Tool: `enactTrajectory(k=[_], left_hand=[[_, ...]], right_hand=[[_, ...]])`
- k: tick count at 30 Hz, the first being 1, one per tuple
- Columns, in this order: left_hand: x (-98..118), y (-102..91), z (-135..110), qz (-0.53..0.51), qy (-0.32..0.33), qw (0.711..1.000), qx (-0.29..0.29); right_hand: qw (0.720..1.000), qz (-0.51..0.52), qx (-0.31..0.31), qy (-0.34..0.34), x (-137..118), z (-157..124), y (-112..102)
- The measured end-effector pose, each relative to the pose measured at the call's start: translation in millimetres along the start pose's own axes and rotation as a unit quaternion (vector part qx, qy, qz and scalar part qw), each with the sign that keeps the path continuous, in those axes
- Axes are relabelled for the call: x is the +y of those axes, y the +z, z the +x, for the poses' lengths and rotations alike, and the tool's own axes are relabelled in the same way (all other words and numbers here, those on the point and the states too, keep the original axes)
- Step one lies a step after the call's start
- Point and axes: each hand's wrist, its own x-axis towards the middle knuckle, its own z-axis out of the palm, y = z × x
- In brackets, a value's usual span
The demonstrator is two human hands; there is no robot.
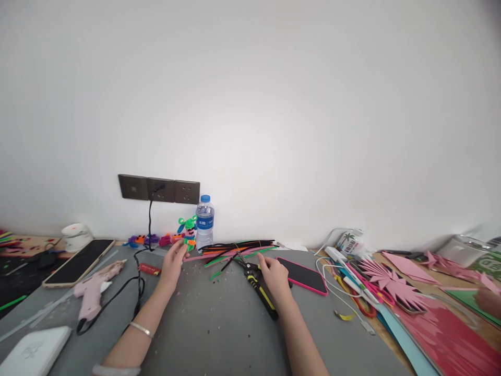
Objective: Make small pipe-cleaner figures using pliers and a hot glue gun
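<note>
My left hand (175, 265) pinches a small figure (190, 232) that looks made of green, orange and blue fuzzy pipe cleaners, held up beside a water bottle (204, 224). My right hand (275, 277) has its fingers curled with the thumb upward, just over a pair of black-and-yellow pliers (261, 296). One plier handle lies in plain sight on the grey mat (219, 334); the other runs beneath the hand. What the right fingers hold, if anything, is hidden. Behind the pliers lies a bundle of pipe cleaners (235, 248) in black, orange, green and pink.
On the left are a pink glue gun (92, 292) with a black cord, a phone (78, 263), a red lighter (150, 269) and a white box (35, 351). At right lie a pink-edged phone (303, 275), white cables, pink folded paper (395, 282) and another person's hand (487, 298).
</note>
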Motion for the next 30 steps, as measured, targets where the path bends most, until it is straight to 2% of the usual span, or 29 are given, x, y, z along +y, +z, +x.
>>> enactTrajectory(k=[4, 11, 15, 18, 22, 24, 26, 28, 30], left_hand=[[-2, 0.9, 0, 0.002, 0.004, 1.000, 0.003], [-5, -0.5, 2, 0.005, 0.004, 1.000, 0.012], [-4, -0.4, 2, 0.003, 0.002, 1.000, 0.025], [-4, 0.2, 3, 0.001, 0.002, 0.999, 0.032], [-3, 0.7, 5, 0.002, 0.007, 1.000, 0.029], [-3, 0.8, 6, 0.003, 0.009, 1.000, 0.027], [-2, 0.8, 5, 0.006, 0.010, 1.000, 0.024], [-1, 0.7, 5, 0.015, 0.012, 1.000, 0.020], [-1, 0.2, 4, 0.026, 0.016, 0.999, 0.017]], right_hand=[[1.000, 0.011, -0.007, -0.003, 1, 3, -4], [0.996, 0.092, 0.009, -0.006, 2, 4, -14], [0.986, 0.150, 0.037, -0.062, -2, 2, -13], [0.979, 0.172, 0.029, -0.103, -6, 0, -9], [0.982, 0.156, 0.007, -0.105, -3, 2, -12], [0.989, 0.123, 0.010, -0.082, 5, 5, -20], [0.999, 0.048, 0.011, -0.020, 13, 8, -30], [0.997, -0.037, -0.021, 0.067, 19, 10, -39], [0.987, -0.081, -0.070, 0.122, 22, 11, -44]])
